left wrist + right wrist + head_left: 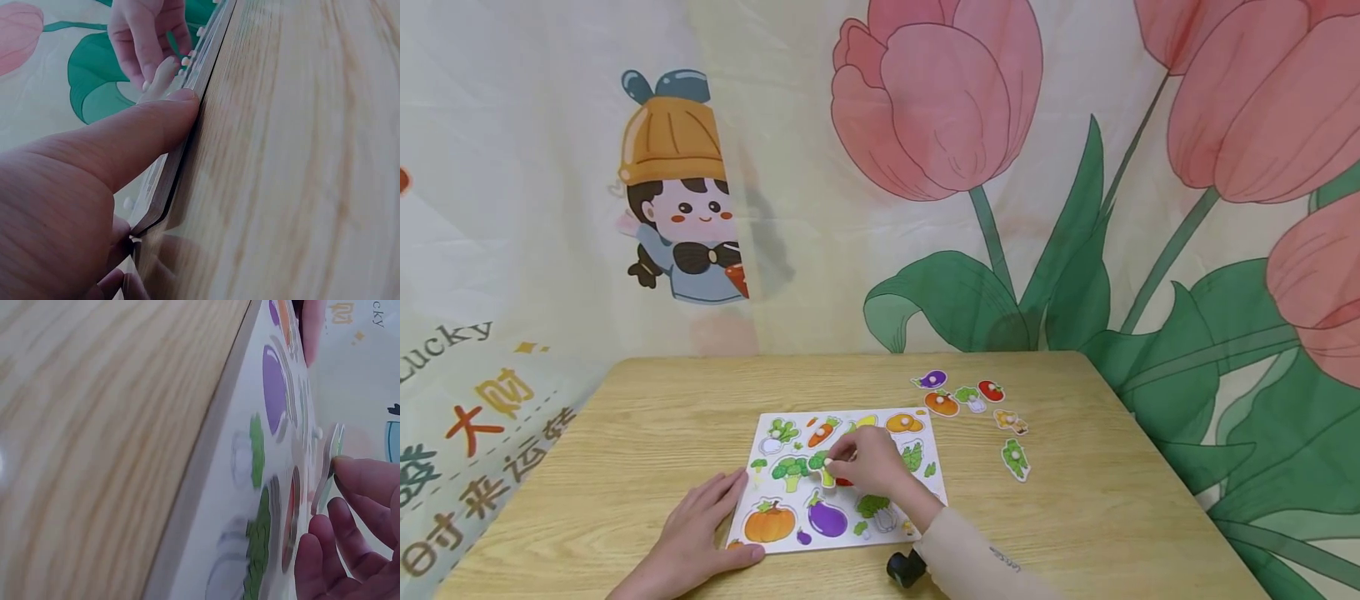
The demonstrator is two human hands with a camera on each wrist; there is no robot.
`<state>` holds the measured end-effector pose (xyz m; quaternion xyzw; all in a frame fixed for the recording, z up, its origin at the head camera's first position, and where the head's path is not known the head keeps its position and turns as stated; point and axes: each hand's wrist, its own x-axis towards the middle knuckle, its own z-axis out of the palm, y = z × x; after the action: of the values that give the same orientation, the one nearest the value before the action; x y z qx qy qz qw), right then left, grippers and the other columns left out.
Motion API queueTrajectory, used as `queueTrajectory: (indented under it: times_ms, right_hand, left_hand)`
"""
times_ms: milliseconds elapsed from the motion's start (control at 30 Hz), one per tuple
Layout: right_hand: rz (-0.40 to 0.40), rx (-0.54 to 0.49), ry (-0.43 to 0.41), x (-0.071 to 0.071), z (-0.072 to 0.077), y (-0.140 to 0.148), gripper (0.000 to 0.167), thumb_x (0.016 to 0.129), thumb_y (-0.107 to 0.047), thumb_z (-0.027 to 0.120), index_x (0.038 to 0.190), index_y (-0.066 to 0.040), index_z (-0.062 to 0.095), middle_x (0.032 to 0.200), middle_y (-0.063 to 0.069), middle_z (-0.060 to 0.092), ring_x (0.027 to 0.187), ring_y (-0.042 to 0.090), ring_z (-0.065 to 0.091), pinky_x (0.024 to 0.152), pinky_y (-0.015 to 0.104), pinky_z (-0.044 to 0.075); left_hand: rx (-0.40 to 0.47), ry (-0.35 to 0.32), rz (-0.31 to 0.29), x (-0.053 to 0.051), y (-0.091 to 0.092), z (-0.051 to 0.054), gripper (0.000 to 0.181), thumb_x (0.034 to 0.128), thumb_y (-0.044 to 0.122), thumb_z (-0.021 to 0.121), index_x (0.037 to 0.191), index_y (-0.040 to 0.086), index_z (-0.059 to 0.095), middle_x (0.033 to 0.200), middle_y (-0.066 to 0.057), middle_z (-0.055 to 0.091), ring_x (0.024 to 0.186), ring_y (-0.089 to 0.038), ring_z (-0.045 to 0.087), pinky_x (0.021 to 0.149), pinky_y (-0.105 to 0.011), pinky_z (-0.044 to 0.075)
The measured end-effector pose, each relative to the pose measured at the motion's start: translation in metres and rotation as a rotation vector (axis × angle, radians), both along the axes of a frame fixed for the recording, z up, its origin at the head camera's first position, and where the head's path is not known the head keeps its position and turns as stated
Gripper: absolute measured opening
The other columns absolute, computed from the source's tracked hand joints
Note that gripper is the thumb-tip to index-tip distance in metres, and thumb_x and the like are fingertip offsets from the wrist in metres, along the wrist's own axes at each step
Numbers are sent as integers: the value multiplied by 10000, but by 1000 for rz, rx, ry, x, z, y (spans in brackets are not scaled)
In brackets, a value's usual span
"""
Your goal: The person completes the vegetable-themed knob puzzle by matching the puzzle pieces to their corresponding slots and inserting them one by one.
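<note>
One bare left hand (696, 525) lies nearest on the desk (1075, 533), pinching nothing: its fingers rest mostly straight at the left side of the puzzle board (838, 543), its thumb at the near edge by the corner. Over the middle, well apart from the left, the right hand (870, 461) pinches the broccoli piece (817, 461) between thumb and finger, raised and tilted just beside the printed broccoli space (790, 473), so that placement looks unfinished. Beyond, the carrot piece (821, 433) shows its knob and appears already seated; what the hand covers I cannot tell. Right of the board, six loose pieces seem left to fit: a green one (1014, 459) nearest, then a yellow one (1007, 420), the pumpkin (942, 404), the cabbage (972, 400), the tomato (991, 391) and, farthest, the eggplant (933, 380).
</note>
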<state>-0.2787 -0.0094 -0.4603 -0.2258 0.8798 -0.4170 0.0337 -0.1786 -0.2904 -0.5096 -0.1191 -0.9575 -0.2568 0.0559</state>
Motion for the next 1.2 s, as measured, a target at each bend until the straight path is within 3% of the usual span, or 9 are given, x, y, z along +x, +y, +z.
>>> queueTrajectory:
  times_ms: [200, 667, 1200]
  right_hand:
    - [-16, -46, -11, 2, -6, -16, 18, 896, -95, 829, 906, -82, 821, 736, -98, 663, 661, 20, 526, 596, 186, 449]
    - [-131, -65, -39, 4, -19, -41, 53, 871, -151, 853, 850, -181, 814, 739, -130, 621, 679, 25, 516, 631, 206, 431]
    - [-240, -13, -75, 10, -22, -49, 57, 869, -264, 878, 852, -292, 831, 748, -131, 579, 683, 62, 488, 633, 246, 375]
  left_hand:
    - [-8, -3, 1, 2, 2, 1, 1107, 773, 615, 866, 1593, -1, 452, 1616, -226, 454, 1495, -492, 322, 1140, -750, 260]
    - [-2, 41, -6, 2, 0, -2, 1090, 770, 601, 872, 1586, 0, 468, 1612, -208, 466, 1488, -482, 340, 1126, -735, 279]
    - [7, 44, -10, 1, 1, -1, 1084, 784, 604, 866, 1591, 5, 461, 1626, -204, 445, 1494, -491, 318, 1118, -752, 271]
